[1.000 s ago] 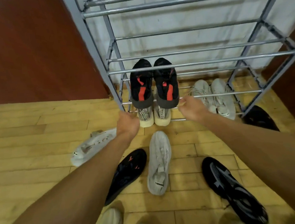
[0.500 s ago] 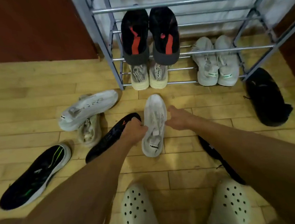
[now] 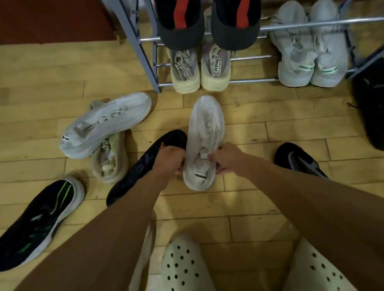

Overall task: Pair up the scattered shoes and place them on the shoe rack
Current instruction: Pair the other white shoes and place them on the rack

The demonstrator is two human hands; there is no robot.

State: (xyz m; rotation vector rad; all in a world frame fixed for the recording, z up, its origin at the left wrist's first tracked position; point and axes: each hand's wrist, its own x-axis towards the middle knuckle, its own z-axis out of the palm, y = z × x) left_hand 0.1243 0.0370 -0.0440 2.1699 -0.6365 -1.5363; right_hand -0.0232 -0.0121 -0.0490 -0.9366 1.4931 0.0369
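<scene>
person wears off-white clogs (image 3: 187, 272) with round vent holes across rounded toes; both forearms (image 3: 106, 239) bare to frame edge.

A pale wooden plank floor (image 3: 20, 74) fills the view. Two pale perforated clogs (image 3: 185, 272) stand at its near edge. A dark red-brown wall (image 3: 38, 17) meets its far left edge.
</scene>
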